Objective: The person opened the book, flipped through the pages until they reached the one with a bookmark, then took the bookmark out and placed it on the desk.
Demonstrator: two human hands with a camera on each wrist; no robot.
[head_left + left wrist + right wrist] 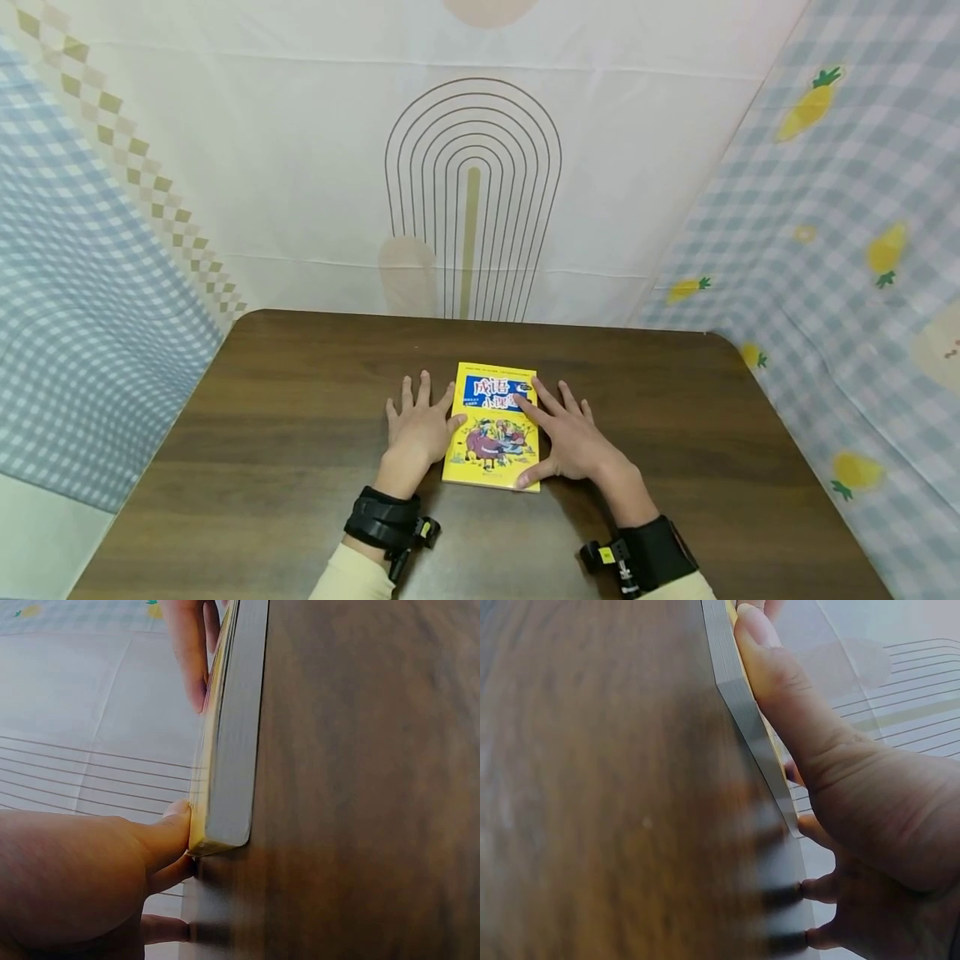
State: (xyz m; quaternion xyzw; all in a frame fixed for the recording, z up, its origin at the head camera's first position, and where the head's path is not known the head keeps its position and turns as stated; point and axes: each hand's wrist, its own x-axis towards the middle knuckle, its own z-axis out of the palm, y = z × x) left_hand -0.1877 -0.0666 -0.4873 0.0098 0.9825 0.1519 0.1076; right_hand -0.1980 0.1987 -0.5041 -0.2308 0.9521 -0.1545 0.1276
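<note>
book: yellow paperback (492, 427), closed, cover up, lying flat around the middle of the bench, a bit toward the near edge. Blue title box with white characters on top, cartoon drawing under it. From the wrist views you can see the grey page block (236, 727) sitting right on the wood.

left hand: left hand (417, 425) is flat on the bench just beside the book's left edge, fingers spread and pretty straight. Thumb (166, 834) is touching the book's left side near the corner. Grip is loose, nothing held, just pressing against the edge.

right hand: right hand (572, 433) is on the book's right side, fingers straight. Index finger lies across the cover up by the title box, thumb (780, 690) lies on the cover along the right edge, near the bottom right corner. The other fingers rest on the bench past the book. Not curled round it, so an open touching grip too.

bench: dark brown wood (285, 433), rounded corners.

backdrop: cream cloth with an arch of thin lines (472, 200) behind, blue check cloth (82, 275) on the left, blue check with pineapples (840, 250) on the right.

wrists: black straps on both wrists, cream sleeves.
</note>
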